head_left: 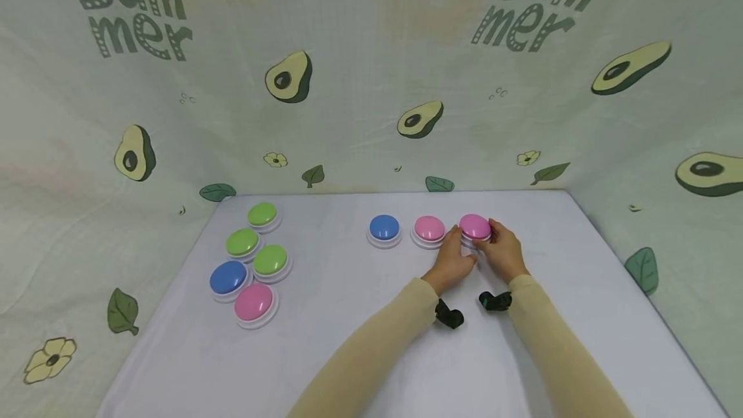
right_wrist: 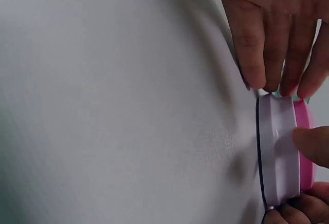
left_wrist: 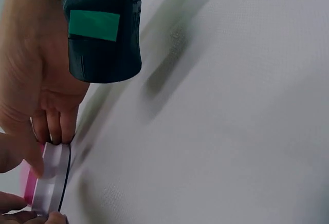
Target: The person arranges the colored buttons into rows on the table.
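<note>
In the head view, a dark-pink dome push button (head_left: 475,226) on a round white base stands at the right end of a row of three. My left hand (head_left: 451,262) holds the left side of its base, and my right hand (head_left: 504,250) grips the right side with thumb and fingers. Both wrist views show fingertips on opposite ends of the white base (right_wrist: 280,149) and a thumb across its near side. Just left of my left hand is a lighter pink button (head_left: 429,228), followed by a blue button (head_left: 384,228).
On the table's left lies a cluster: several green buttons (head_left: 270,259), one blue button (head_left: 228,277) and one pink button (head_left: 253,302). A printed cloth (head_left: 360,50) hangs behind the white table (head_left: 348,340) and along both sides. Black wrist cameras (head_left: 449,315) protrude inward under both wrists.
</note>
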A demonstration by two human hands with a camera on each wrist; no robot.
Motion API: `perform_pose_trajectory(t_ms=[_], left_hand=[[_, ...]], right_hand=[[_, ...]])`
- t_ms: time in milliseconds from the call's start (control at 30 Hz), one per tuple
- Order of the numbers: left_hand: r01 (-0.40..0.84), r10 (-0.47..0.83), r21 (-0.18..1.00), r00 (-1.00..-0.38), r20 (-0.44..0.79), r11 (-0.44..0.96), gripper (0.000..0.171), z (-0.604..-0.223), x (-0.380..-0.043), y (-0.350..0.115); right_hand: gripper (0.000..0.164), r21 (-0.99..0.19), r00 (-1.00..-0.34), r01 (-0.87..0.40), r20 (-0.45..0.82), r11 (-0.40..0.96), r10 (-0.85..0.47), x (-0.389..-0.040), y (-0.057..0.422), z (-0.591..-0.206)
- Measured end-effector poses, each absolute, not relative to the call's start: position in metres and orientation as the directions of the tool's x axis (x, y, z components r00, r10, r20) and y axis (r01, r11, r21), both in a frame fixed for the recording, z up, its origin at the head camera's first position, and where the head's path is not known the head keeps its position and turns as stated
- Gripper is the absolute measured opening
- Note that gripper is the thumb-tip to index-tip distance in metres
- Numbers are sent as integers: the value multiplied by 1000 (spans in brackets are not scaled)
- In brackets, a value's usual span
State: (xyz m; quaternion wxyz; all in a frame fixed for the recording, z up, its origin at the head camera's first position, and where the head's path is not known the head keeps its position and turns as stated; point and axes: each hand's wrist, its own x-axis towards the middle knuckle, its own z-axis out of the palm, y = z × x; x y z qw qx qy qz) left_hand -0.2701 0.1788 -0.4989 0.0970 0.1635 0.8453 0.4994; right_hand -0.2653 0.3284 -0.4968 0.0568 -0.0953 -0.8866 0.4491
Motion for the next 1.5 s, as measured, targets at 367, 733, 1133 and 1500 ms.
perform_pose_trajectory(t_ms=[367,733,1133,1500], left_hand=[[212,393,915,-917,65,344,67,-500,-252,155],[92,395,987,-918,32,133,69,-506,-234,92],[267,336,927,-926,171,263,47,-500,-235,-2],[212,101,636,-973,205,742,56,-466,-250,-122]], right_hand=[[87,-765,-935,99,148,636,323,-245,286,-501],[79,-730,-899,-90,353,678,260,-227,224,-499],[59,-764,-902,-279,417,582,115,-222,150,-494],[52,-807,-949,-312,285,500,-133,-221,95,-489]])
